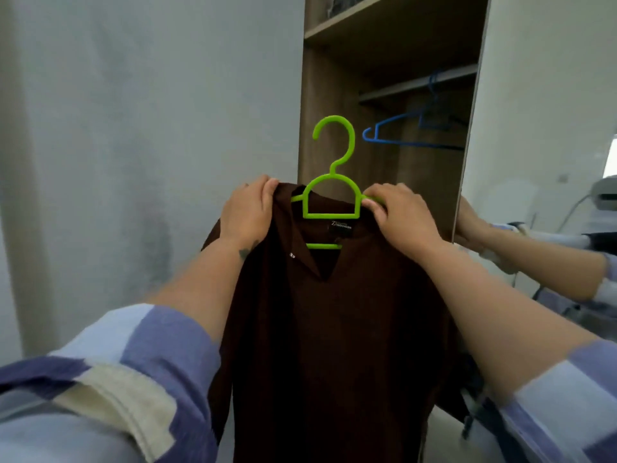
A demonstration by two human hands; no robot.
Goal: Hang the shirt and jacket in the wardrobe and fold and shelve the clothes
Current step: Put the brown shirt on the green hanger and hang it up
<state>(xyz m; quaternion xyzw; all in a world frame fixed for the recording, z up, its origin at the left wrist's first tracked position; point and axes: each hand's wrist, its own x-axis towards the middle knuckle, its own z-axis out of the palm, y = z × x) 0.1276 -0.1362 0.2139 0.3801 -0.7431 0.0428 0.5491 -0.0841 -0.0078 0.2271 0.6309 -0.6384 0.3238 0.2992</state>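
A dark brown shirt (334,329) hangs on a green plastic hanger (332,195) that I hold up in front of the open wardrobe (334,95). My left hand (248,212) grips the shirt's left shoulder over the hanger arm. My right hand (400,218) pinches the right hanger arm and the collar at the right shoulder. The hanger's hook points up, free of the rail (417,83), which runs higher and further back inside the wardrobe.
Blue hangers (410,128) hang on the rail inside the wardrobe. A wooden shelf (384,18) sits above the rail. The mirrored wardrobe door (541,162) on the right reflects my arms. A pale wall fills the left side.
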